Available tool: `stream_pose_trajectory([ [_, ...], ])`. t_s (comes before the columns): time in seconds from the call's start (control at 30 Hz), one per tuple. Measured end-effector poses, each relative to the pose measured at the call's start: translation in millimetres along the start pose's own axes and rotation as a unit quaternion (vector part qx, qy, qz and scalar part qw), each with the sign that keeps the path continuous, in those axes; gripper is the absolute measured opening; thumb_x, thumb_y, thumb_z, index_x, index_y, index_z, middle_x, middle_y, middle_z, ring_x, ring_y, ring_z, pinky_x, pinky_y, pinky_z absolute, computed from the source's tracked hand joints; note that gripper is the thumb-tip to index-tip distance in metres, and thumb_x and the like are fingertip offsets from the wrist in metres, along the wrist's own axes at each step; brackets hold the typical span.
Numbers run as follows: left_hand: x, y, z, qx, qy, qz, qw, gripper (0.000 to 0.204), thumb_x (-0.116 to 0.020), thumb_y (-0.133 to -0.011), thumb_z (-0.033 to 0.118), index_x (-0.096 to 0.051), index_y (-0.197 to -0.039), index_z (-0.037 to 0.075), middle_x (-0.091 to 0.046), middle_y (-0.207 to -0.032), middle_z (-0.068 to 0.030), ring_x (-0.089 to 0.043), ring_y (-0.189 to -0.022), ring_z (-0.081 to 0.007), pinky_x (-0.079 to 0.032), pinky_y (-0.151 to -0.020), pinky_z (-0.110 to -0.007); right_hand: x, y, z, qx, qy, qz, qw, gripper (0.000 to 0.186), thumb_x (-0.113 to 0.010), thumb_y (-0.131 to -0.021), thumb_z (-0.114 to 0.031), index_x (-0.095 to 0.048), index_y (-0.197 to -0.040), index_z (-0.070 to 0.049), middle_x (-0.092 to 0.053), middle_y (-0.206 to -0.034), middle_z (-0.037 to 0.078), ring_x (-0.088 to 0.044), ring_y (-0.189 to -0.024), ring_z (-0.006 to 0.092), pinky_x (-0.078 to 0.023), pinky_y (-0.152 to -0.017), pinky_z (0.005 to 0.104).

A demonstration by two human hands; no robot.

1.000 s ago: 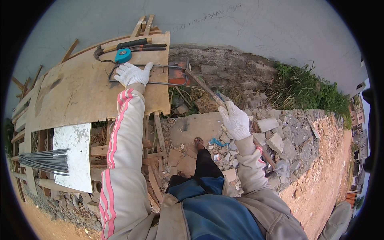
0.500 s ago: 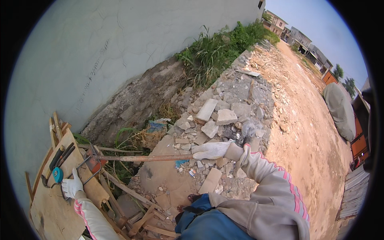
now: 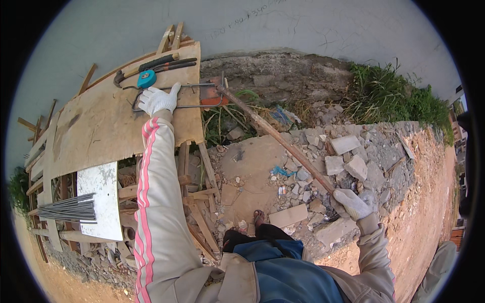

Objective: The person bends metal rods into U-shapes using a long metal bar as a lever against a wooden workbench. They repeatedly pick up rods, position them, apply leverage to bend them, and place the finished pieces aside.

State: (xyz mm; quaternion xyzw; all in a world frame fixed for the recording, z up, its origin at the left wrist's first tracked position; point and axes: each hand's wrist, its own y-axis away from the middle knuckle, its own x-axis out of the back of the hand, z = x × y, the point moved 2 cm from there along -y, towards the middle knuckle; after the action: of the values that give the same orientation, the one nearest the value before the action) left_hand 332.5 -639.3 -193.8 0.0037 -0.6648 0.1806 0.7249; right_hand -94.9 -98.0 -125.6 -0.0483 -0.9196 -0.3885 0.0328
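Note:
My left hand (image 3: 158, 100), in a white glove, lies on the plywood sheet (image 3: 101, 116), fingers spread and thumb out. Under and beside it is a thin metal frame (image 3: 194, 106), possibly a hacksaw. Just above sit a teal tape measure (image 3: 146, 79), a claw hammer (image 3: 119, 77) with a black grip, and a dark long-handled tool (image 3: 179, 65). My gloved right hand (image 3: 352, 204) is wrapped round the lower end of a long wooden handle (image 3: 283, 141). That handle slants up to an orange-red metal blade (image 3: 211, 94), like a hoe's, at the plywood's right edge.
Broken concrete and rubble (image 3: 348, 156) cover the ground at right, beside a dirt road (image 3: 424, 217). A grey wall (image 3: 303, 30) runs behind. Thin steel rods (image 3: 68, 208) lie on a white sheet (image 3: 101, 177) at left. Loose timber (image 3: 204, 222) stands near my feet.
My view has swung left, bringing more of the plywood and the rods into sight. My right hand keeps its hold on the handle, now slanting down to the right. The left stays by the frame.

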Motion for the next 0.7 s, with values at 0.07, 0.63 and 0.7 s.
stream_pose_trajectory([
  [0.07,5,3,1,0.002,0.01,-0.017,1.0,0.126,-0.051,-0.083,0.096,-0.047,-0.158,-0.005,-0.049,-0.159,-0.0259,-0.041,-0.149,-0.0402,-0.027,-0.121,-0.057,-24,10,7,-0.031,-0.014,0.037,0.999,0.047,-0.058,-0.111,-0.054,-0.064,-0.098,-0.01,-0.044,-0.062,-0.007,-0.037,-0.045,0.0044,-0.023,-0.041,0.025],
  [0.63,21,13,-2,-0.039,0.061,-0.038,0.997,0.125,-0.06,-0.079,0.093,-0.047,-0.157,-0.004,-0.049,-0.158,-0.027,-0.04,-0.148,-0.042,-0.026,-0.121,-0.055,-132,69,-18,0.016,0.003,0.077,0.997,0.041,-0.053,-0.115,-0.047,-0.061,-0.107,-0.008,-0.047,-0.067,-0.004,-0.038,-0.049,0.0056,-0.028,-0.043,0.025],
  [0.7,25,12,-3,-0.029,0.055,-0.067,0.996,0.125,-0.058,-0.082,0.093,-0.043,-0.16,-0.004,-0.046,-0.162,-0.028,-0.038,-0.151,-0.0435,-0.026,-0.123,-0.055,-116,76,-33,0.003,0.04,0.088,0.995,0.042,-0.054,-0.114,-0.048,-0.061,-0.106,-0.008,-0.047,-0.067,-0.004,-0.038,-0.049,0.0062,-0.027,-0.043,0.0255],
])
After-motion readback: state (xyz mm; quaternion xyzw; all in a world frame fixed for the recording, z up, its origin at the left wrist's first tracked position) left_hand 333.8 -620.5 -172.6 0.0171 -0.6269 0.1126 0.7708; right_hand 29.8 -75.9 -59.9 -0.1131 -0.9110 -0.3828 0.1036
